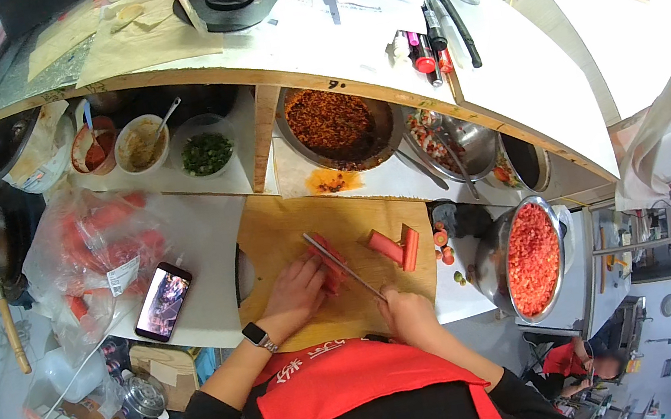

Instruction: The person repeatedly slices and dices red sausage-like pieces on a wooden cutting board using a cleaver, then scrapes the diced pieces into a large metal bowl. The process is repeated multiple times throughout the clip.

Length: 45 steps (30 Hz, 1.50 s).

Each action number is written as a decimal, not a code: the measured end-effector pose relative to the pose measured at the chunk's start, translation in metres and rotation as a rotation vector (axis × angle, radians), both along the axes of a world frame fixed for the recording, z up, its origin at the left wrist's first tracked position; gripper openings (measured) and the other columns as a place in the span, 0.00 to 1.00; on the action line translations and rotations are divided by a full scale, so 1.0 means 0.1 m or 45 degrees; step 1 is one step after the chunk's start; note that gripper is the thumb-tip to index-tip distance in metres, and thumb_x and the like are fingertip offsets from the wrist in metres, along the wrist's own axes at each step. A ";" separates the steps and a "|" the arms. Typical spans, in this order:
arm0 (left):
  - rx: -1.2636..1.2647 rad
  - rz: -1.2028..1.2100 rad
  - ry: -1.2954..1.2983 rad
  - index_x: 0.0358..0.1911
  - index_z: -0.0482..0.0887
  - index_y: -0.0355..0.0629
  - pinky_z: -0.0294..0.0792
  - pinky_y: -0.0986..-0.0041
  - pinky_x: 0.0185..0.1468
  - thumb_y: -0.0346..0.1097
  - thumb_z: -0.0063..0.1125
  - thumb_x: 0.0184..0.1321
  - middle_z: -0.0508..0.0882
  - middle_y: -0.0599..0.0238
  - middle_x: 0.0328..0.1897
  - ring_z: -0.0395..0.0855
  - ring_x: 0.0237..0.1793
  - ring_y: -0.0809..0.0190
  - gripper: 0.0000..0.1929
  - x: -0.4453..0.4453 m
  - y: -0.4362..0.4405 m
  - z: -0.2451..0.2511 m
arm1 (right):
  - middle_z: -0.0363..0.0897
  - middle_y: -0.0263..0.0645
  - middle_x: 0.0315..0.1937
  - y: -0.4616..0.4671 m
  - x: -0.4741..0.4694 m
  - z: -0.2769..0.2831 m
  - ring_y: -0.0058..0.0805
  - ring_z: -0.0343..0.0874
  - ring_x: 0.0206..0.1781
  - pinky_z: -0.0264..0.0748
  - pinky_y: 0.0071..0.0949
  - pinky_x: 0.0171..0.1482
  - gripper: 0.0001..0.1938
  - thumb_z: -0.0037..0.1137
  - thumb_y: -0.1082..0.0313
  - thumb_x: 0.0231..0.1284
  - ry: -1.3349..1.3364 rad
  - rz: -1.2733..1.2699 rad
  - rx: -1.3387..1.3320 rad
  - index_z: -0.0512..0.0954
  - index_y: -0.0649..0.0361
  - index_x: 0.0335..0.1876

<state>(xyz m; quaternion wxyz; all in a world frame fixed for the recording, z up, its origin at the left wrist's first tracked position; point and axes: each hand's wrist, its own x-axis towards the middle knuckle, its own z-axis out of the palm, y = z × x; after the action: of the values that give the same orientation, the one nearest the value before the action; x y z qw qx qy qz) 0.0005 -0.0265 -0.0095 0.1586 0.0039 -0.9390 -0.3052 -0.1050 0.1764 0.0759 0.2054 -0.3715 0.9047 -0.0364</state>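
Observation:
My right hand (406,313) is closed around the handle of a kitchen knife (348,268), whose blade lies over reddish carrot slices (334,275) on the wooden cutting board (285,221). My left hand (297,291), with a watch at the wrist, presses on the carrot just left of the blade. Two carrot pieces (409,249) rest farther right on the board. Beyond the board's right edge, a steel bowl (491,267) holds finely diced carrot (533,260). Small carrot ends (441,239) lie between board and bowl.
A plastic bag of carrots (98,247) and a phone (163,301) are at left. Above the board runs a shelf edge (315,81), with a pan of chili sauce (339,126), a steel bowl (474,148) and small tubs (206,148) beneath it. A co-worker (574,362) is at lower right.

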 end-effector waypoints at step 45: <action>0.013 0.036 0.166 0.44 0.78 0.33 0.70 0.62 0.57 0.29 0.58 0.46 0.76 0.54 0.52 0.74 0.54 0.49 0.18 0.01 -0.04 0.07 | 0.77 0.56 0.26 -0.41 -0.12 -0.20 0.57 0.78 0.30 0.74 0.50 0.32 0.15 0.50 0.58 0.67 0.118 0.119 -0.452 0.75 0.66 0.36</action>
<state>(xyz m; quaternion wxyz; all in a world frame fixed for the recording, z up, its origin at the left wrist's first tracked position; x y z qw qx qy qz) 0.0011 -0.0310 -0.0023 0.2237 -0.0020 -0.9249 -0.3074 -0.1168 0.1357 0.0558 0.0964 -0.4449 0.8743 -0.1686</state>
